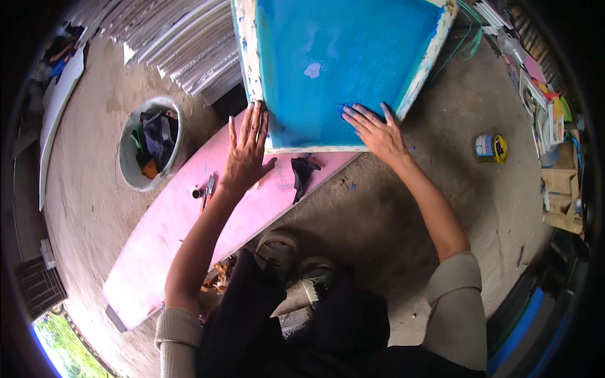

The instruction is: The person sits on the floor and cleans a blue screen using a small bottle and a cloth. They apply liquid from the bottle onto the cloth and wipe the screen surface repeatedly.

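A blue mesh screen in a white wooden frame (340, 57) lies in front of me, its near edge resting on a long pink board (183, 233). My left hand (247, 150) is flat with fingers spread, fingertips on the frame's near left corner and palm over the pink board. On the screen's blue surface near its lower right edge, my right hand (377, 131) presses down with fingers apart. A dark rag (302, 173) lies on the pink board between my hands. Neither hand holds anything.
A grey bucket (151, 151) with dark cloth stands on the left. Small pliers (207, 189) lie on the pink board. A small tin (490, 147) sits on the concrete floor at right. Stacked frames (183, 44) lean at the back, and clutter (554, 126) lines the right edge.
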The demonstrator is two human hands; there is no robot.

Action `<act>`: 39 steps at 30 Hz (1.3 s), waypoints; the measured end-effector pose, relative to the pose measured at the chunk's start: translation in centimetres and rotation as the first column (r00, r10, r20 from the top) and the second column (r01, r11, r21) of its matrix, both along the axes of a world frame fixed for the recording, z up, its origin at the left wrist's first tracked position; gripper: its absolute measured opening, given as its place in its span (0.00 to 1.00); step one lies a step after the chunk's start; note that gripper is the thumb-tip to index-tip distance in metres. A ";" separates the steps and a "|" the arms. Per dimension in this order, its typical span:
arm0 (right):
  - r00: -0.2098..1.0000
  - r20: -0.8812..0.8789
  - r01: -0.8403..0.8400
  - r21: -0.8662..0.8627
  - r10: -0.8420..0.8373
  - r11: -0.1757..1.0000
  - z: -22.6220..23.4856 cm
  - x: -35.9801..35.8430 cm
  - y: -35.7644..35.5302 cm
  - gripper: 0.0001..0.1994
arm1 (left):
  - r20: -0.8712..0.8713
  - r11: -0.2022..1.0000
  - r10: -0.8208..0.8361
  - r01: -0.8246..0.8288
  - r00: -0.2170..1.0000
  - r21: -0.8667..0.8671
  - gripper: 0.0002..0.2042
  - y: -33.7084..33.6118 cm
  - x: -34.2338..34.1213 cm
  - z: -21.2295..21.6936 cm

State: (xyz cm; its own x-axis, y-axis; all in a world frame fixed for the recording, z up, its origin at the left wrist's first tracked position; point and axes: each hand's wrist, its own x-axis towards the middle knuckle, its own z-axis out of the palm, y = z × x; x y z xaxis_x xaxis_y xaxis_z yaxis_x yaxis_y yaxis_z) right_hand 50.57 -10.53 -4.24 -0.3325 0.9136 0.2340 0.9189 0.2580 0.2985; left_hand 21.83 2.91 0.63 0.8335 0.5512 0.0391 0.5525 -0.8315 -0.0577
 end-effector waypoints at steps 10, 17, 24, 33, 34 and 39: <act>0.924 0.062 0.376 0.038 -0.378 0.926 -2.5 -1.6 -1.0 0.29 | 0.030 1.000 -0.001 0.001 1.000 0.001 0.52 0.1 0.4 -0.5; 0.824 -0.436 0.402 0.002 -0.361 0.916 -4.6 -2.0 -3.3 0.28 | 0.033 1.000 -0.006 0.006 0.999 -0.020 0.52 0.0 0.3 -0.5; 0.916 -0.278 0.260 -0.141 -0.290 0.955 -3.9 -0.3 -5.5 0.26 | 0.018 1.000 0.005 -0.005 1.000 -0.009 0.52 -0.1 0.2 -0.3; 0.971 -0.218 0.025 -0.318 -0.099 0.948 -3.3 3.6 -6.9 0.26 | -0.004 0.999 0.025 -0.025 1.000 -0.020 0.52 -0.3 1.3 0.0; 0.991 -0.126 -0.002 -0.313 -0.040 0.950 -2.9 4.7 -6.3 0.26 | -0.007 1.000 0.025 -0.025 1.000 -0.013 0.52 -0.3 1.1 0.0; 0.974 -0.121 0.164 -0.196 -0.190 0.967 -1.0 3.3 -5.7 0.27 | -0.003 1.000 0.004 -0.004 1.000 0.003 0.52 0.0 0.2 -0.2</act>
